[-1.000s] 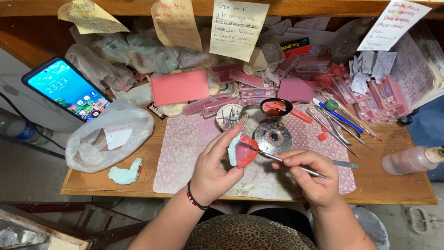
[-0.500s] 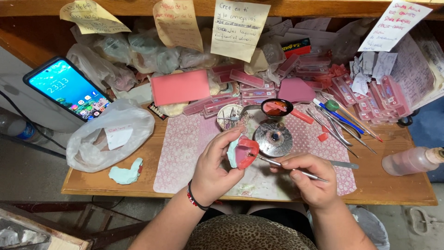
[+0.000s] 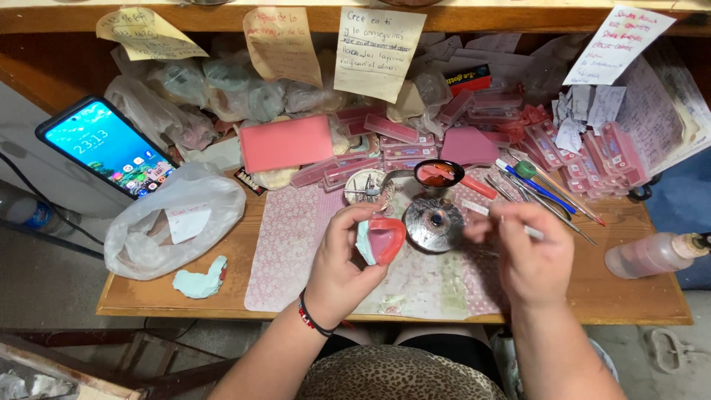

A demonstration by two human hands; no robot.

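Centrally, left hand [image 3: 342,259] grasps a red wax plate on its pale mould [image 3: 378,241], tilted toward the eye; right hand [image 3: 529,255] pinches a thin tool [image 3: 511,224] beside the small burner [image 3: 434,222] on the counter [image 3: 637,300].

A small dental-craft workbench [image 3: 644,296]: pink wax sheets [image 3: 286,142], trays of tooth sets [image 3: 392,141], hand tools [image 3: 544,185], pinned notes [image 3: 379,52]

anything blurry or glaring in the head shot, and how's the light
Head view: light is even and soft, shadows faint; the right hand and the thin tool it holds are motion-blurred; the left hand and its red and pale-blue mould stay sharp; the phone screen glows bright but readable; the metal burner shows small glints; desk edges bow slightly from the wide lens.
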